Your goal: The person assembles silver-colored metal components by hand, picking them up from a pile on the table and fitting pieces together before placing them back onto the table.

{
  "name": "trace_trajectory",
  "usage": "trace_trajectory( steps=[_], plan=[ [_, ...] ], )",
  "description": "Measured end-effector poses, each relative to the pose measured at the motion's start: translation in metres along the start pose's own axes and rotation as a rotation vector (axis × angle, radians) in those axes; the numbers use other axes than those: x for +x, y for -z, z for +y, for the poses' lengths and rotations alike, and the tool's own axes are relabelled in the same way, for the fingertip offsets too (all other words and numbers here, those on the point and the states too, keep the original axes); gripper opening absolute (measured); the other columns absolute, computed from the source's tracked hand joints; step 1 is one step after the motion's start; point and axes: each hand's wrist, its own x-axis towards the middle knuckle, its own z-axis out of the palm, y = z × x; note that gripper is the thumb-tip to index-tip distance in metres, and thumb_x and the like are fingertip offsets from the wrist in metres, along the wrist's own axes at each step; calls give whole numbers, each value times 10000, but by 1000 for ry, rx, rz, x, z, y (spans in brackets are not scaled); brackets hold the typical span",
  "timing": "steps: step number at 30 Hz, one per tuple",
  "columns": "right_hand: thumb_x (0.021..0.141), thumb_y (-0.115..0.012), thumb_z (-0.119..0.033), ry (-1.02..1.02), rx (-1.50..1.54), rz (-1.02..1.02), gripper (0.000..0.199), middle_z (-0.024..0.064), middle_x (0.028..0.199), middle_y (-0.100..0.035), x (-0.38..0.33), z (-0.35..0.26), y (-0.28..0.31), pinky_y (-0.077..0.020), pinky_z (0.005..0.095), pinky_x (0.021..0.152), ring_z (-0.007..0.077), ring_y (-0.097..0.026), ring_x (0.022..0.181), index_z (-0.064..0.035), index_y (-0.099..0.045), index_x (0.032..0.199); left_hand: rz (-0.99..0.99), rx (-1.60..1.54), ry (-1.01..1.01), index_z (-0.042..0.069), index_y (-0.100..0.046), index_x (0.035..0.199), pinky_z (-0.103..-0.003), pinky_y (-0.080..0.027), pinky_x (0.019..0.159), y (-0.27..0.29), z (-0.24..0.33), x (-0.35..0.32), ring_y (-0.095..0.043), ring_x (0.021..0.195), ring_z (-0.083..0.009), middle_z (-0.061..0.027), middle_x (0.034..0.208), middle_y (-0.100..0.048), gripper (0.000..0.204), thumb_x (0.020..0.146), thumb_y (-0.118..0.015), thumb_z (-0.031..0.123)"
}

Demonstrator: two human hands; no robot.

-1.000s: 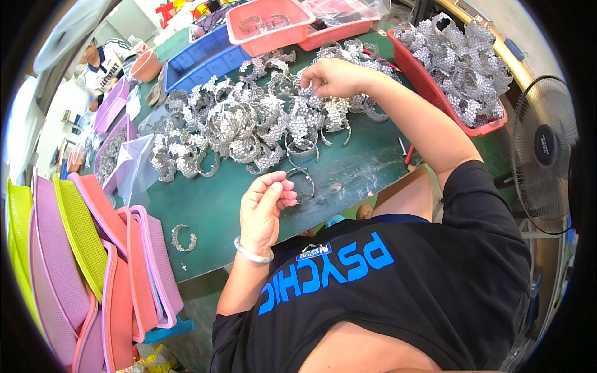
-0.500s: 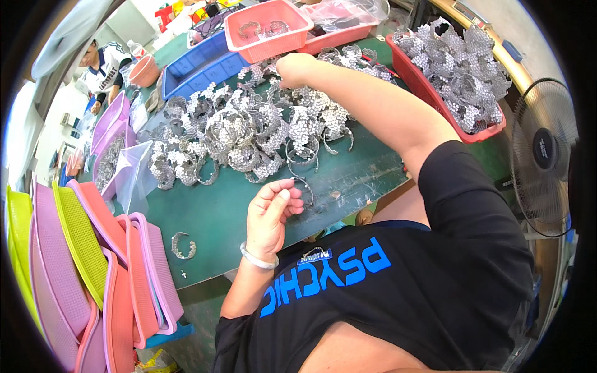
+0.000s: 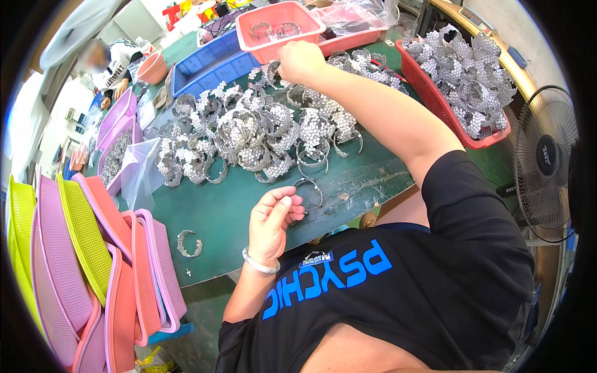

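My left hand [image 3: 273, 219] is above the near edge of the green table, its fingers closed on a thin silver open cuff bracelet [image 3: 319, 190]. The bracelet's curve sticks out to the right of my fingertips. My right arm stretches across to the far side of a large heap of silver honeycomb-patterned cuff bracelets [image 3: 249, 133]. Closed over the heap's back edge is my right hand [image 3: 303, 62], just in front of a pink basket [image 3: 283, 48]. Its fingertips are beside a bracelet, but what they hold is hidden.
A red basket [image 3: 457, 93] of bracelets stands at right, near a black fan [image 3: 546, 155]. Behind the heap is a blue tray [image 3: 211, 71]. One bracelet [image 3: 189, 244] lies front left, near stacked colored baskets [image 3: 118, 273]. A co-worker [image 3: 112, 68] sits far left.
The whole view has shifted slightly. The bracelet in my left hand has turned and now shows a wider curve beyond my fingers. My right hand stays at the heap's far edge.
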Motion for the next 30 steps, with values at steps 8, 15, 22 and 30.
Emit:
trace_trajectory(
  steps=[8,15,22,30],
  plan=[
    [687,-588,-158,193,639,-219,146,47,594,-565,-35,5,75,-414,283,533,142,-519,546,-13,-596,688,16,4,-126,1,-473,1104,-274,-472,641,-14,22,13,-570,720,-151,-91,898,-587,257,888,-463,139],
    [682,-580,-119,392,849,-511,125,30,580,-544,-80,-9,77,-392,246,512,80,-481,555,5,-591,689,-242,-365,-45,12,-490,1102,-277,-467,641,-43,39,30,-561,725,-147,-99,974,-575,267,907,-463,192],
    [851,-541,-217,148,1130,-619,249,20,761,-588,-101,-1,77,-446,225,631,84,-521,662,3,-579,961,-359,-716,-16,48,-550,1000,-268,-374,631,-31,26,35,-477,715,-144,-68,968,-582,250,909,-441,254],
    [799,-604,-40,67,1579,-362,223,22,882,-576,-174,-28,62,-447,223,723,73,-529,807,5,-527,1003,-409,-959,18,32,-542,1018,-245,-365,580,-21,28,36,-435,650,-119,-50,891,-565,276,911,-439,264]
  ],
)
